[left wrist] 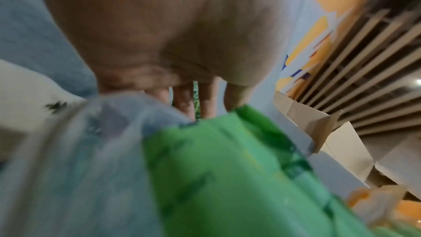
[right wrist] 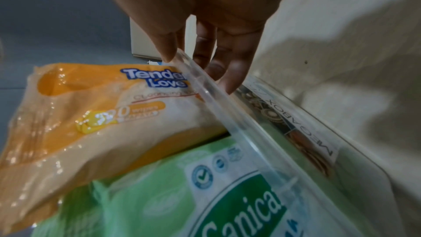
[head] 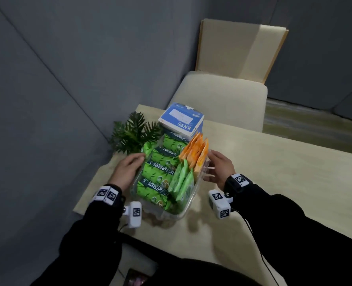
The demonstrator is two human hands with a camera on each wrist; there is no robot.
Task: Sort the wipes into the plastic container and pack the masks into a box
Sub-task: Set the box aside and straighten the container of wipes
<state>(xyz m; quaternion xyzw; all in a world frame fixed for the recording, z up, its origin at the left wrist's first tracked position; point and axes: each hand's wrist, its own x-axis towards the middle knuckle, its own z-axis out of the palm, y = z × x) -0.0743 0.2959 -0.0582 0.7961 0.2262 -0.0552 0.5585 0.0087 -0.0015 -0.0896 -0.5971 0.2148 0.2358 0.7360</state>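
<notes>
A clear plastic container point(head: 183, 211) stands on the table, packed with dark-green wipe packs point(head: 156, 172), light-green packs point(head: 183, 180) standing on edge and orange packs point(head: 197, 155). Behind it a blue KN95 mask box point(head: 181, 120) sits partly on its far rim. My left hand point(head: 138, 159) holds the left wall, thumb by a green pack point(left wrist: 216, 168), fingers point(left wrist: 184, 100) outside. My right hand point(head: 211, 162) holds the right rim point(right wrist: 227, 114), thumb on top, fingers point(right wrist: 227, 71) against the outer wall beside the orange pack point(right wrist: 102, 114). The container's base is hidden.
A small green plant point(head: 134, 133) stands just left of the container, close to the grey wall. A cream chair point(head: 222, 100) sits beyond the table's far edge with a cardboard sheet point(head: 239, 48) behind it. The beige tabletop point(head: 274, 182) stretches to the right.
</notes>
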